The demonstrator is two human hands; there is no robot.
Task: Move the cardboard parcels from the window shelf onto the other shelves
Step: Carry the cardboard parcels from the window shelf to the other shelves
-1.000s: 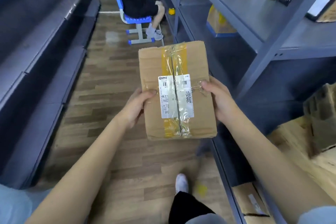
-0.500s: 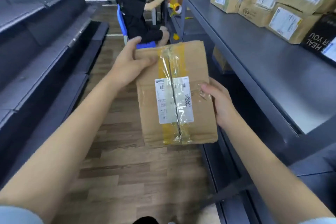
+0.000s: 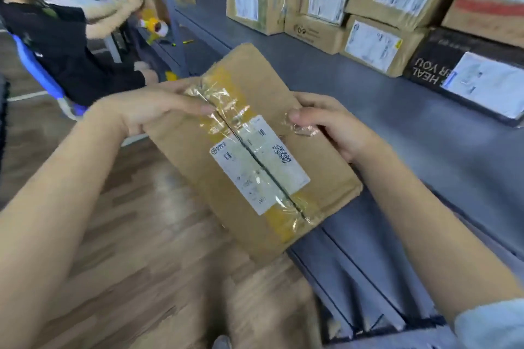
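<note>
Cardboard parcel (image 3: 255,150) held in both hands, tilted, far corner over front edge of grey shelf (image 3: 354,85), near end out over wooden floor (image 3: 127,235). Left hand (image 3: 147,110) gripping parcel's far-left edge, fingers curled over top face onto taped seam. Right hand (image 3: 331,125) gripping parcel's right edge, thumb pressed on top, remaining fingers hidden beneath. White shipping label (image 3: 259,163) and clear tape along parcel's top seam. Further back on shelf from parcel: row of stacked cardboard boxes (image 3: 312,8) and one black box (image 3: 465,73), well apart from parcel. Left of parcel, beyond it: seated person (image 3: 62,45) on blue chair (image 3: 37,71).
</note>
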